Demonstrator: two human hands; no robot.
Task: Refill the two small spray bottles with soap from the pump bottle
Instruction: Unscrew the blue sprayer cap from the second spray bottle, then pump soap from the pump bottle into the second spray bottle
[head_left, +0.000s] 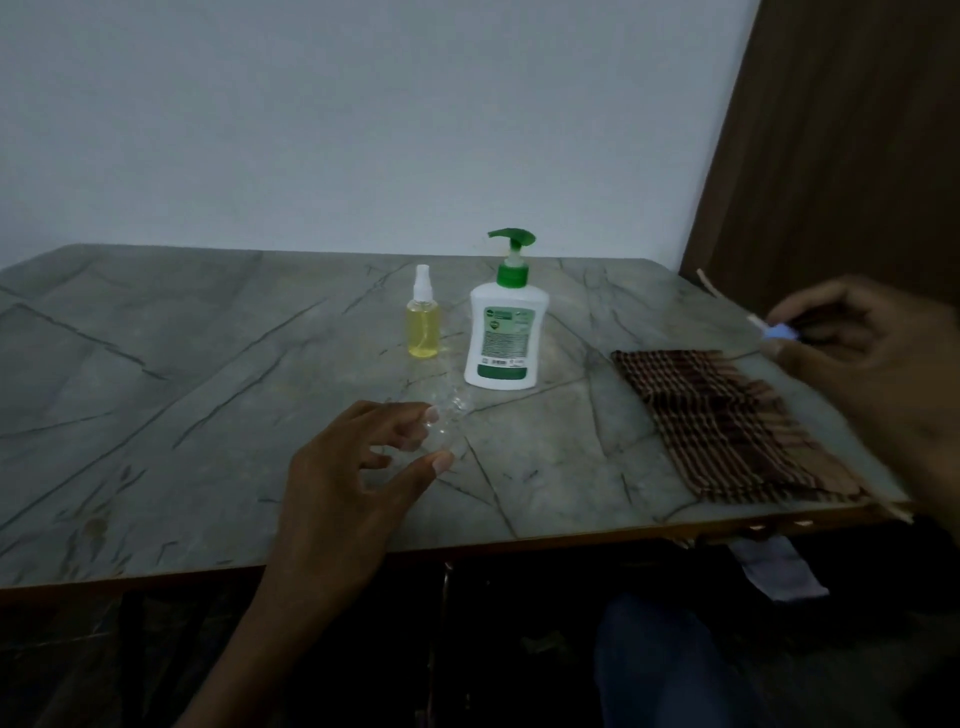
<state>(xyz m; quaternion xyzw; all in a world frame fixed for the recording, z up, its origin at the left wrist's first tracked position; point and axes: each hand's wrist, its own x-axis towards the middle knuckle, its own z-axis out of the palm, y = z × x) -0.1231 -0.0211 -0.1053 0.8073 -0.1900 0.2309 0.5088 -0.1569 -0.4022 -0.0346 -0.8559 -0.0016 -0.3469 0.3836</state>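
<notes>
Your left hand (363, 462) pinches the empty clear spray bottle (447, 415) between thumb and fingers; the bottle is see-through and hard to make out, apparently tilted toward the far edge, near the middle of the table (156, 364). Your right hand (878, 358) hovers over the right edge, fingers curled round a small blue-and-white piece (776, 330), most likely that bottle's spray head; it is blurred, so take that as a guess. Step in hand, by my reading: opening the clear bottle for filling. Stand it upright and firm under the left hand before you bring soap to it, since its neck looks narrow. Park the spray head on the checked cloth (727, 426) at the right edge, nozzle tube off the bare table, so it stays clean. The pump bottle (504, 322) stands upright toward the far edge, just beyond the clear bottle; its spout points left. The second spray bottle (423, 322), yellow liquid inside and cap on, stands just left of the pump bottle: mind it when you reach, a knock would topple it. A dark wooden panel (841, 156) rises beyond the right edge.
</notes>
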